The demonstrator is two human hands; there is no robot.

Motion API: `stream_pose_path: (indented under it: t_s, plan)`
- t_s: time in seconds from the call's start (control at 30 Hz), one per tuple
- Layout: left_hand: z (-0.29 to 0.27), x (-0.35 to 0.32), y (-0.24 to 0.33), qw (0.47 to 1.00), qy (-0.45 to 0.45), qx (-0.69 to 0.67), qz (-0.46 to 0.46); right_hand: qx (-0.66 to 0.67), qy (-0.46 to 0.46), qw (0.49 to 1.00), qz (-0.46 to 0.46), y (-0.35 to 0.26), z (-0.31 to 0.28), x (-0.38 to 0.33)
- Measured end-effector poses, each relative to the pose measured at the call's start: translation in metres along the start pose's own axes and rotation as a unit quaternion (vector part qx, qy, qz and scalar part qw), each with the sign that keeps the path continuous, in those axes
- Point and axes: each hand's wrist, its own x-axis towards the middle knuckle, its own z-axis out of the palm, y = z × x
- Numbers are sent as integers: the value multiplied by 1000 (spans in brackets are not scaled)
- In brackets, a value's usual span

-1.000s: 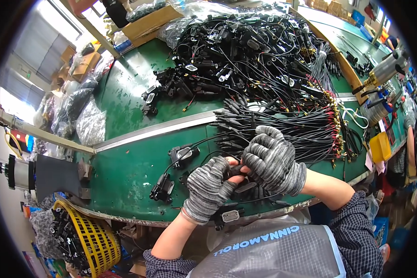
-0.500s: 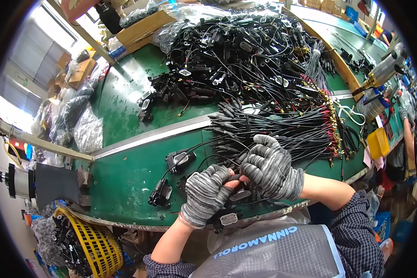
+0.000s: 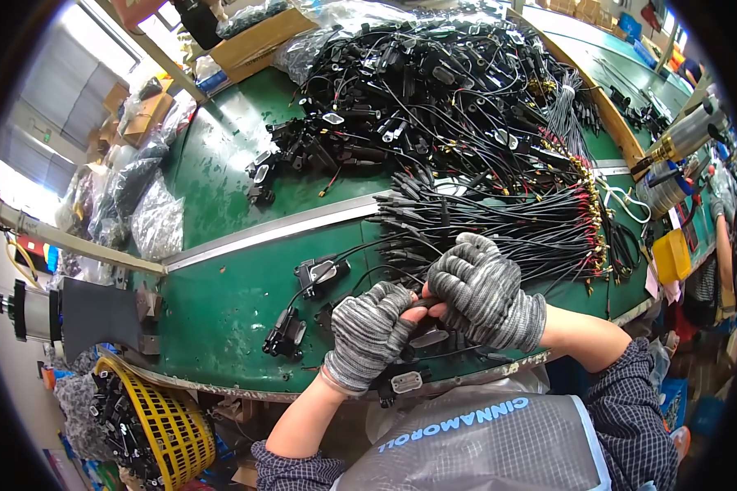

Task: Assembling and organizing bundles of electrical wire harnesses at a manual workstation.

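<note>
Both hands wear grey striped gloves with bare thumb and finger tips showing. My left hand (image 3: 372, 334) is closed in a pinch on a black cable piece (image 3: 424, 304), a sleeve-like joint. On the same joint my right hand (image 3: 485, 293) pinches from the other side, so the hands nearly meet. The fingers cover most of it. Left of them lie two black plastic housings with cables, one nearer the far side (image 3: 321, 274) and one nearer the edge (image 3: 285, 331). Another black housing (image 3: 407, 382) with a pale oval frame hangs at the table edge, below my left hand.
A bundle of black cables (image 3: 499, 233) with red and gold ends lies just beyond my hands. Behind it rises a heap of black housings (image 3: 418, 90). A metal strip (image 3: 278, 233) crosses the green table (image 3: 213, 327). A yellow basket (image 3: 168, 425) of parts stands lower left.
The view has shifted slightly. Both hands stay together on the black cable joint, their fingertips slightly closer, with the right hand turned a little.
</note>
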Motion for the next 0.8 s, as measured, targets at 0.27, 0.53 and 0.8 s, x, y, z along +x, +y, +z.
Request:
stream_pose_path:
  t_s: [0.27, 0.53, 0.8]
  plan:
    - [-4, 4, 3, 999, 8, -48, -3, -22, 17, 999, -19, 4, 0, 0]
    - [-1, 5, -2, 1000, -10, -7, -1, -30, 2, 999, -30, 3, -4, 8]
    - [-9, 5, -6, 999, -35, -10, -8, 1, 7, 1000, -22, 0, -6, 14]
